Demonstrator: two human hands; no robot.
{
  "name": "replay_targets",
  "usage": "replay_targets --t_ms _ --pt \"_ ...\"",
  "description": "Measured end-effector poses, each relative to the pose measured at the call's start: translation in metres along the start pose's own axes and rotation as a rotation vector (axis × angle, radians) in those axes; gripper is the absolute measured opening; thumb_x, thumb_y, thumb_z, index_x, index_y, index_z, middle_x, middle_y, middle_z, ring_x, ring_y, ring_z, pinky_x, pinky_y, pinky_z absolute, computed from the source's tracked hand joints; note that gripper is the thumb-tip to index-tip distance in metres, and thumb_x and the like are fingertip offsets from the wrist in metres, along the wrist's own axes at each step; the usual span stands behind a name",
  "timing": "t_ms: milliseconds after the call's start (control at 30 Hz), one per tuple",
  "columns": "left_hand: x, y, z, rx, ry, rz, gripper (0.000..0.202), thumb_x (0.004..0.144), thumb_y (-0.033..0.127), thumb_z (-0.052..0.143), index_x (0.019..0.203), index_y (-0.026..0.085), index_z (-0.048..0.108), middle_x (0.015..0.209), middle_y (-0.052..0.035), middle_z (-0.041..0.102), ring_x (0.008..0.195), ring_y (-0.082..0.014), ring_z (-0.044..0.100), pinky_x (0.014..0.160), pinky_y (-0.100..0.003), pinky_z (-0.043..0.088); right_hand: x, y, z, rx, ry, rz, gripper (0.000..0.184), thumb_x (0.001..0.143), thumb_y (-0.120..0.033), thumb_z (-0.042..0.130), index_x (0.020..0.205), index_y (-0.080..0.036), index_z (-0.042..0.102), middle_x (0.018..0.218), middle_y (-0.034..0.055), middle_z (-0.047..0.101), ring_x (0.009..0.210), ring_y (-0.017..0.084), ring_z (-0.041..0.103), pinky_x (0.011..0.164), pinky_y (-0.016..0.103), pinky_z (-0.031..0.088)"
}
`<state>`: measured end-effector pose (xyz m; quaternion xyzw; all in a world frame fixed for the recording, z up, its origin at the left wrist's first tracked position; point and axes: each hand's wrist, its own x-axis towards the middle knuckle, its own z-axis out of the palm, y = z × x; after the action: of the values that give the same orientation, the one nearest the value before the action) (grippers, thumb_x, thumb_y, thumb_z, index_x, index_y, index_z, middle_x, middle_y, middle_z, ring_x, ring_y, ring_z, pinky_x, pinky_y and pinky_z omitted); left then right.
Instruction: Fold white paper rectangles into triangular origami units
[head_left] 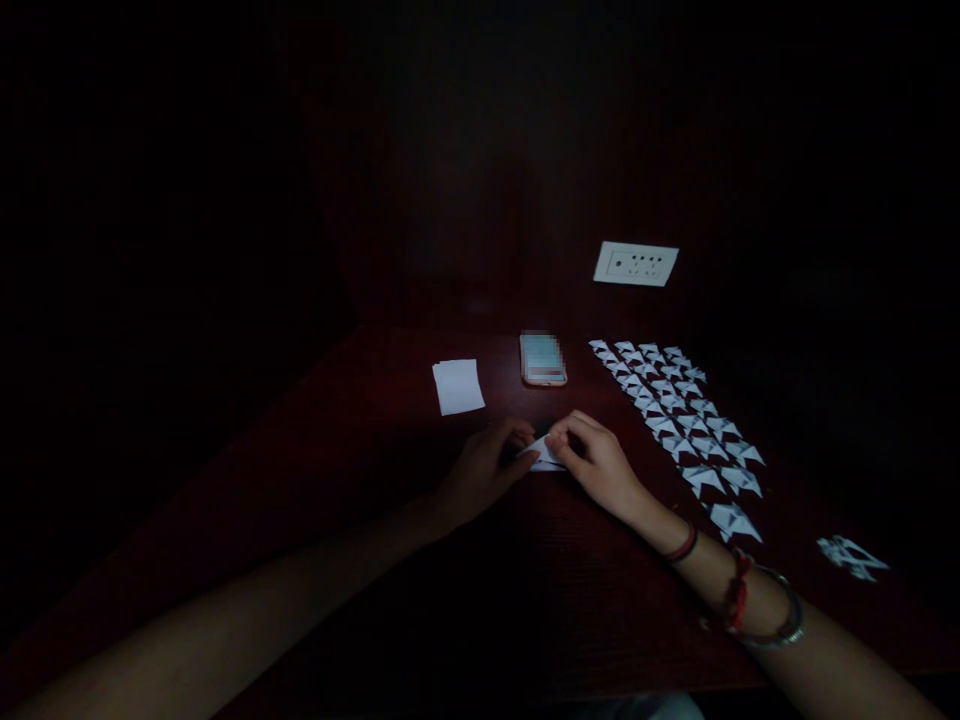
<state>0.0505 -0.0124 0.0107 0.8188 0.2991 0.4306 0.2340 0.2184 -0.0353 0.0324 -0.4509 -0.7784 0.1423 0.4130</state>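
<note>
A small white piece of paper (pixel 544 457) lies on the dark wooden table (pixel 360 470) between my two hands. My left hand (pixel 484 470) has its fingers curled and pinches the paper's left edge. From the right, my right hand (pixel 596 460) presses down on the same paper with bent fingers. Bracelets circle my right wrist. The room is very dark.
A blank white paper square (pixel 458 386) lies at left, a phone (pixel 542 358) with a lit screen behind my hands. Several folded white paper pieces (pixel 679 415) sit in rows at right, one more (pixel 851 556) further right. A white wall socket (pixel 636 263) is behind.
</note>
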Motion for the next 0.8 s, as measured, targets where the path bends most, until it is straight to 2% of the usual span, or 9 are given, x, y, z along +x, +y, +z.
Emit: replay_targets --t_ms 267,500,700,800 --pt "0.001 -0.003 0.0 -0.071 0.019 -0.031 0.011 0.078 0.019 0.05 0.088 0.018 0.045 0.079 -0.0002 0.055 0.071 -0.0101 0.056 0.065 -0.024 0.048 0.002 0.005 -0.003 0.016 -0.082 -0.036 0.01 0.077 -0.024 0.05 0.083 -0.017 0.055 0.079 0.0029 0.053 0.075 0.013 0.05 0.068 0.024 0.04" --pt "0.0 -0.005 0.0 -0.156 -0.045 -0.084 0.014 0.082 0.021 0.045 0.095 0.018 0.043 0.082 -0.0012 0.056 0.075 -0.011 0.056 0.067 -0.025 0.048 0.001 0.008 -0.004 -0.021 -0.186 -0.021 0.019 0.081 -0.026 0.043 0.068 -0.015 0.052 0.065 0.0001 0.051 0.06 0.01 0.048 0.057 0.022 0.036" --pt "0.001 -0.015 0.002 -0.23 -0.129 -0.071 0.042 0.072 0.024 0.06 0.107 0.02 0.038 0.091 -0.0041 0.054 0.082 -0.0138 0.055 0.072 -0.028 0.047 0.001 0.016 -0.003 -0.028 -0.179 0.081 0.019 0.08 -0.028 0.043 0.068 -0.015 0.051 0.058 -0.0025 0.047 0.053 0.009 0.044 0.051 0.02 0.033" --pt "0.002 -0.019 0.001 -0.206 -0.149 -0.082 0.044 0.071 0.024 0.06 0.11 0.02 0.038 0.088 -0.0031 0.055 0.078 -0.013 0.055 0.068 -0.027 0.047 0.0 0.018 -0.001 -0.037 -0.182 0.11 0.018 0.079 -0.028 0.045 0.067 -0.015 0.052 0.058 -0.0025 0.048 0.054 0.009 0.043 0.051 0.02 0.033"
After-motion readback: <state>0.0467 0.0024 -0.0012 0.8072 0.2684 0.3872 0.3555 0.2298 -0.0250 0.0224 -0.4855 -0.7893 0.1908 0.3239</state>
